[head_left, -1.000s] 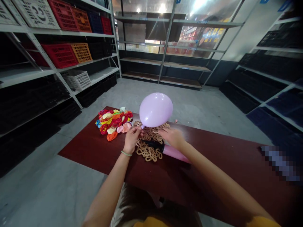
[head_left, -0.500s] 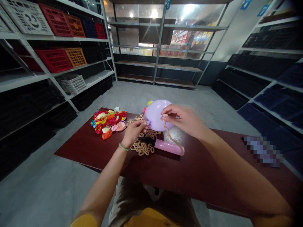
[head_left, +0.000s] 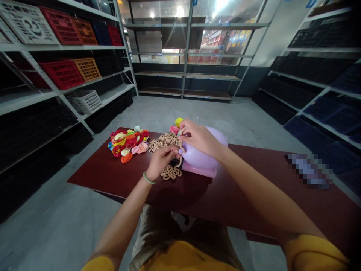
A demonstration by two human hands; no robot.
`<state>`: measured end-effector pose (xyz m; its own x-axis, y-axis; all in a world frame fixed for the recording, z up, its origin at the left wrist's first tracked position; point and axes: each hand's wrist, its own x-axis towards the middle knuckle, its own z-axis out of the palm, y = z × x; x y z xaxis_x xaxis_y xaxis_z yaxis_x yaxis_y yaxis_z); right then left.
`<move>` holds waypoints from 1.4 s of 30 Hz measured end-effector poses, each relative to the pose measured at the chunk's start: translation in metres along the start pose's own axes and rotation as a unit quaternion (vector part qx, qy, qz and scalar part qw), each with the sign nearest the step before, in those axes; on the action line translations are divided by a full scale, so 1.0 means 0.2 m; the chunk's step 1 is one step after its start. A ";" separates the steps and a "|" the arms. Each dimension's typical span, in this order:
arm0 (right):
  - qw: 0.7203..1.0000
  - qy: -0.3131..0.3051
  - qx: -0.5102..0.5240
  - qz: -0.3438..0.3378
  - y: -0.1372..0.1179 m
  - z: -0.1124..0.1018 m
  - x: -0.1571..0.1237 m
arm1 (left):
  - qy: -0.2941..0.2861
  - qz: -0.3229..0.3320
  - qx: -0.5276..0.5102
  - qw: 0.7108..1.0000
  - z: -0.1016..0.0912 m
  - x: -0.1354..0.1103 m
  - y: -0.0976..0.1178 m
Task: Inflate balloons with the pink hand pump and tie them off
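Observation:
An inflated lilac balloon (head_left: 199,157) lies on its side over the table, with its neck pointing left. My left hand (head_left: 161,161) is closed on that neck in a pinch. Fingertips of my right hand (head_left: 199,138) pinch the tan cord (head_left: 181,145), which passes by the balloon's neck and hangs down from there. A tangled heap of the same cord (head_left: 166,140) lies under and beyond my left hand. Below the balloon rests a pink balloon pump (head_left: 204,172), its black part mostly hidden by my left hand and the cord.
Left of the cord is a pile of uninflated coloured balloons (head_left: 129,145) on the dark red table (head_left: 239,199). A yellow ball-like thing (head_left: 178,121) and a pink one (head_left: 174,129) sit at the back. A blurred flat object (head_left: 308,171) lies right. Shelves with crates (head_left: 64,71) stand around.
My right hand has moved left with the cord, bringing it to the balloon's neck. The balloon has shifted right and down, covering more of the pump. My left hand keeps its pinch.

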<state>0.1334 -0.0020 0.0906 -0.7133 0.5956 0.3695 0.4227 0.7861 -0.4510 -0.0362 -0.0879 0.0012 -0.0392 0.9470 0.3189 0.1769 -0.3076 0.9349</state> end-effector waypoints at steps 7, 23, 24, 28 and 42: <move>0.975 0.016 -0.219 -0.027 -0.03 0.04 0.01 | -0.009 -0.001 -0.009 1.000 0.04 0.00 -0.01; 0.916 0.013 0.354 0.189 -0.14 0.23 -0.43 | -0.011 -0.130 -0.072 0.989 -0.06 0.10 0.13; 0.880 -0.002 0.424 0.216 -0.12 0.31 -0.46 | -0.016 -0.139 -0.084 0.987 -0.07 0.11 0.15; 0.839 0.030 0.495 0.224 -0.03 0.56 -0.45 | -0.031 -0.170 -0.130 0.976 -0.11 0.17 0.22; 0.688 0.096 0.699 0.170 -0.08 0.61 -0.06 | -0.025 -0.214 -0.124 0.969 -0.18 0.21 0.29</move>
<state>0.0682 -0.0418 -0.0060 -0.5632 0.8214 0.0898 -0.4996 -0.2519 -0.8288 -0.0623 -0.0701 0.0736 -0.0081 0.9940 -0.1089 -0.0874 0.1078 0.9903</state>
